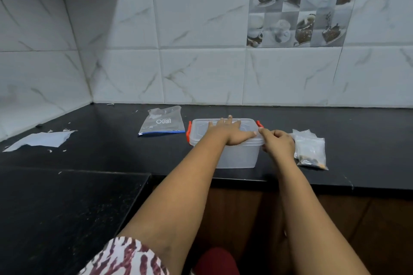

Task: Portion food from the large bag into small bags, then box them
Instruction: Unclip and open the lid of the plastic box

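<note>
Down at the bottom edge, a patterned red-and-white sleeve (125, 257) leads into two bare forearms reaching out over the black countertop (89, 158). Left hand (230, 134) lies flat, fingers straight and spread, pressing on the lid (247, 124) of the translucent plastic storage box (237, 156), palm over the lid's near middle, thumb stretched along the near right edge. Right hand (278, 143) is at the box's near right corner, fingers curled, index finger and thumb pinching the lid's rim right there, just short of the left thumb tip. Orange latch (259, 124) on the right end stands just beyond that pinch; the other orange latch (189, 131) sits on the left end, well away from both hands. What's inside the box I cannot tell through the frosted wall. Just right of the right hand, a small pile of clear small bags (311, 149) rests on the counter, dark food showing at the bottom of the nearest one. Left of the box, close by, lies the large zip bag (162, 121) with its blue seal strip, flat and looking nearly empty. Further left, torn paper (40, 139) and scattered scraps. Marble-look wall tiles (201, 69) rise behind.
</note>
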